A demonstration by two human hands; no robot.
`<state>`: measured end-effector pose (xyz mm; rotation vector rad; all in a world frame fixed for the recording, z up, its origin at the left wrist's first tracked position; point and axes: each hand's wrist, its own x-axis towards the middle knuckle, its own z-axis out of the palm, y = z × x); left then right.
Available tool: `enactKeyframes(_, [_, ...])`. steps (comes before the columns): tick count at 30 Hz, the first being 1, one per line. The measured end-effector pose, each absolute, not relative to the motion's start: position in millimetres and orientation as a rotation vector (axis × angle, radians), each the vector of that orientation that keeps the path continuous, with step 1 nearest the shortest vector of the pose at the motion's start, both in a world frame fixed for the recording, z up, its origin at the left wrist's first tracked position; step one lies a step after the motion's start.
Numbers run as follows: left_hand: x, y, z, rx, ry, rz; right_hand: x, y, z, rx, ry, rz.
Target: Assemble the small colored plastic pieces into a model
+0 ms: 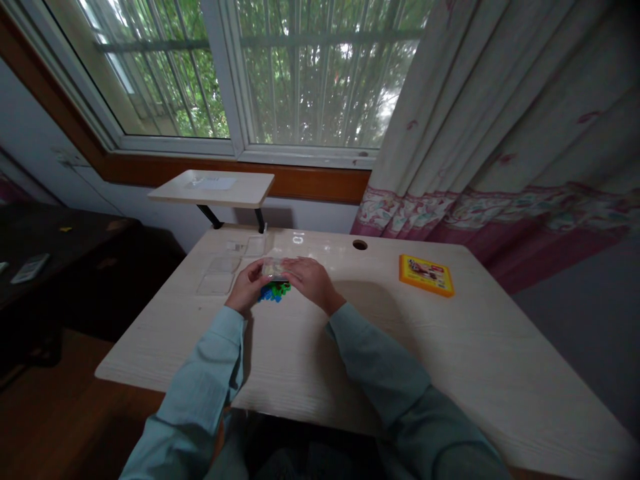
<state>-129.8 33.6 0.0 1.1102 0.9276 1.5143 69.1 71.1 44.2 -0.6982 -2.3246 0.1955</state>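
Both my hands meet over the middle of a pale wooden desk (310,360). My left hand (247,285) and my right hand (311,279) each grip an end of a small clear plastic bag (274,269) held just above the desk. Under the bag, a heap of small blue and green plastic pieces (273,291) lies on the desk, partly hidden by my fingers. What the bag holds is too small to make out.
Several flat clear plastic sheets or bags (220,275) lie left of my hands. A yellow box (426,274) sits at the right. A round cable hole (359,245) is at the back. A small raised shelf (213,188) stands under the window; a curtain (500,133) hangs at the right.
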Motion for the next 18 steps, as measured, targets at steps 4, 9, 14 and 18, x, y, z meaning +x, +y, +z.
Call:
enactKeyframes(4, [-132, 30, 6, 1.129, 0.885, 1.484, 73, 74, 52, -0.669, -2.314, 0.306])
enactKeyframes(9, [-133, 25, 14, 1.121, 0.851, 1.441, 73, 69, 57, -0.649, -2.300, 0.289])
enactKeyframes(14, [-129, 25, 18, 1.100, 0.832, 1.454, 66, 57, 61, -0.680, -2.367, 0.044])
enactKeyframes(18, [-125, 27, 13, 1.012, 0.834, 1.519, 61, 49, 58, -0.709, -2.322, -0.094])
